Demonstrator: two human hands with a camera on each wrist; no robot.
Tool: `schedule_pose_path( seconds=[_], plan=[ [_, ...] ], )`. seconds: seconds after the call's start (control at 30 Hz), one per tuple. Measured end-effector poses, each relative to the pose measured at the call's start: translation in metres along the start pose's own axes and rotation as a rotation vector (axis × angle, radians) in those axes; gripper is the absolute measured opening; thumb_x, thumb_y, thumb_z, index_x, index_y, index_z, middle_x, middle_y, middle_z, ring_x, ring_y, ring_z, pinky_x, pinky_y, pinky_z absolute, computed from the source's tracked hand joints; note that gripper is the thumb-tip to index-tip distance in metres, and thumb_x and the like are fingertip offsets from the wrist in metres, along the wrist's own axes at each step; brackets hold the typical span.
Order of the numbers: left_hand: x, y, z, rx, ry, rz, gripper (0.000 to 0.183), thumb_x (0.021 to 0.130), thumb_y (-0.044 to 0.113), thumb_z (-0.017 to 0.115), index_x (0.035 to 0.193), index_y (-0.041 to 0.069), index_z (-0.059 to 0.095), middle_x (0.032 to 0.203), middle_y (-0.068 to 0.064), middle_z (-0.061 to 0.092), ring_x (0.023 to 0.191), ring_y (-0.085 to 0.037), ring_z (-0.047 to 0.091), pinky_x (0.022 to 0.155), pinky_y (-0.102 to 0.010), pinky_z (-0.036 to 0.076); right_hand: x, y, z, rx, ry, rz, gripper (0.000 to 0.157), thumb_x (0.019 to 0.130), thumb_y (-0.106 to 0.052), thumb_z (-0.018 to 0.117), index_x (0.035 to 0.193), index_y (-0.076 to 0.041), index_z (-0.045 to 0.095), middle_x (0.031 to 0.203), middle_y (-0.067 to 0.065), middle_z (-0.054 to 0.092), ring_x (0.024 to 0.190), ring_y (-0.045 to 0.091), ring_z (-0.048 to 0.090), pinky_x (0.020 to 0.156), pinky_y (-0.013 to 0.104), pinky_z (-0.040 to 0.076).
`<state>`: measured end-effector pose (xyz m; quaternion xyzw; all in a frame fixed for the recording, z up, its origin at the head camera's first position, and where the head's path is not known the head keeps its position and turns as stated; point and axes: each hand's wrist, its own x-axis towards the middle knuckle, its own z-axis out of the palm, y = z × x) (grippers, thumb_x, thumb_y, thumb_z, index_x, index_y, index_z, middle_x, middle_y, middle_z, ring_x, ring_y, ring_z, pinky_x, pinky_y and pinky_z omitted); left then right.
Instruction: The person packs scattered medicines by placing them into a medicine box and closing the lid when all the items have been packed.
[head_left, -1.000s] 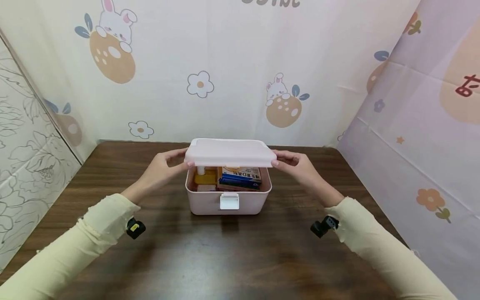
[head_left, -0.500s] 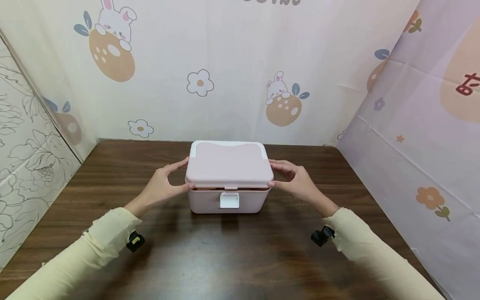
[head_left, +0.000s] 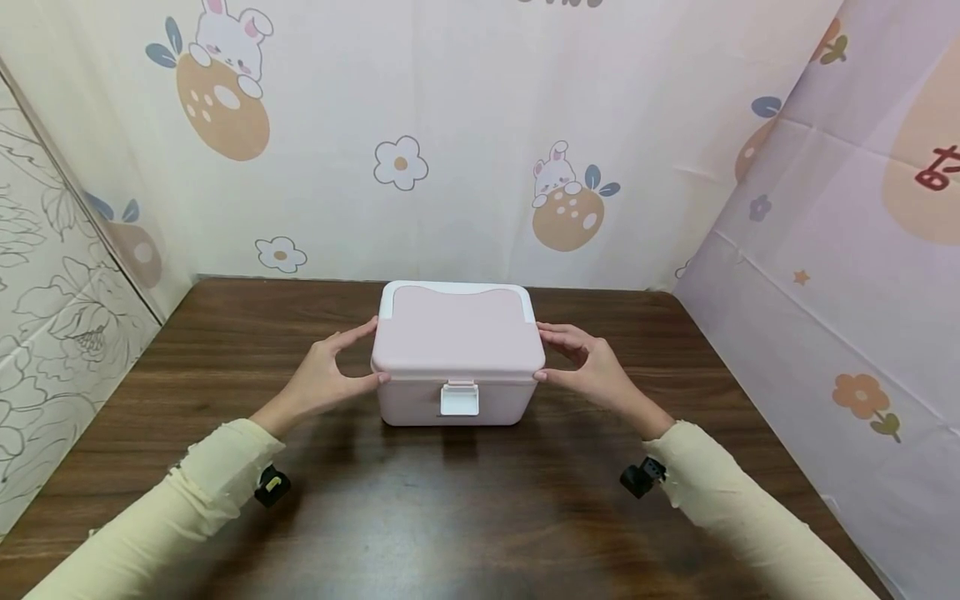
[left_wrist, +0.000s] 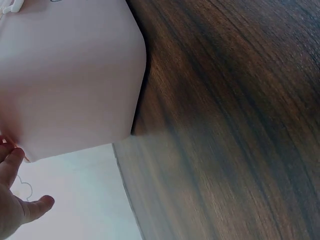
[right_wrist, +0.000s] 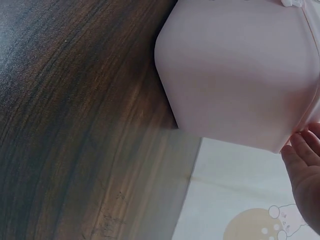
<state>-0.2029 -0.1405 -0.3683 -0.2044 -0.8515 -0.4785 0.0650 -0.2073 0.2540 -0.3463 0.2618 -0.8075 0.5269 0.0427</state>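
A pale pink storage box (head_left: pixel 408 404) sits on the table with its lid (head_left: pixel 457 329) lowered onto the rim. Its white front latch (head_left: pixel 459 398) hangs below the lid edge. My left hand (head_left: pixel 318 379) holds the lid's left side, thumb at the front corner and fingers farther back along the edge. On the opposite side, my right hand (head_left: pixel 592 367) grips the lid the same way. In the left wrist view, fingertips (left_wrist: pixel 15 157) touch the lid seam; the right wrist view shows fingers (right_wrist: pixel 302 150) at the seam too. The box's contents are hidden.
The dark wood table (head_left: pixel 465 517) spreads around the box. A printed curtain (head_left: pixel 465 100) stands behind the table's back edge, with more patterned cloth (head_left: pixel 847 275) along the right and a floral panel (head_left: pixel 60 333) at left.
The lid has come down from a raised, tilted position, covering the medicine boxes that showed inside. Both hands moved down and toward the front with it; the thin gap at the front has closed.
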Motion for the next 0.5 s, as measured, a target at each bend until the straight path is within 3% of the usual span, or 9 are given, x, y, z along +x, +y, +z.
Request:
schedule_pose_path(
  seconds=[0.3, 0.4, 0.5],
  plan=[
    [-0.003, -0.002, 0.003, -0.03, -0.037, -0.007, 0.081, 0.084, 0.022, 0.08, 0.154, 0.01, 0.04, 0.155, -0.014, 0.041, 0.144, -0.037, 0.033, 0.112, -0.063, 0.026, -0.005, 0.003, -0.001, -0.014, -0.005, 0.051, 0.059, 0.082, 0.005, 0.078, 0.137, 0.006, 0.056, 0.142, 0.02, 0.053, 0.134, 0.034, 0.048, 0.107, 0.026, 0.04],
    [-0.007, 0.001, 0.001, 0.057, -0.049, 0.012, 0.082, 0.088, 0.029, 0.076, 0.157, 0.013, 0.033, 0.159, -0.014, 0.033, 0.147, -0.037, 0.025, 0.112, -0.066, 0.022, -0.01, 0.001, -0.005, -0.026, -0.021, 0.087, 0.059, 0.09, -0.001, 0.073, 0.144, 0.001, 0.049, 0.145, 0.019, 0.051, 0.136, 0.034, 0.046, 0.108, 0.035, 0.041],
    [-0.012, 0.007, -0.003, 0.226, -0.046, 0.078, 0.083, 0.092, 0.037, 0.07, 0.159, 0.014, 0.027, 0.161, -0.012, 0.03, 0.149, -0.035, 0.02, 0.114, -0.068, 0.014, -0.016, -0.004, -0.01, -0.114, -0.049, 0.088, 0.058, 0.098, -0.008, 0.064, 0.15, -0.004, 0.04, 0.149, 0.017, 0.048, 0.137, 0.034, 0.044, 0.108, 0.048, 0.041]
  ],
)
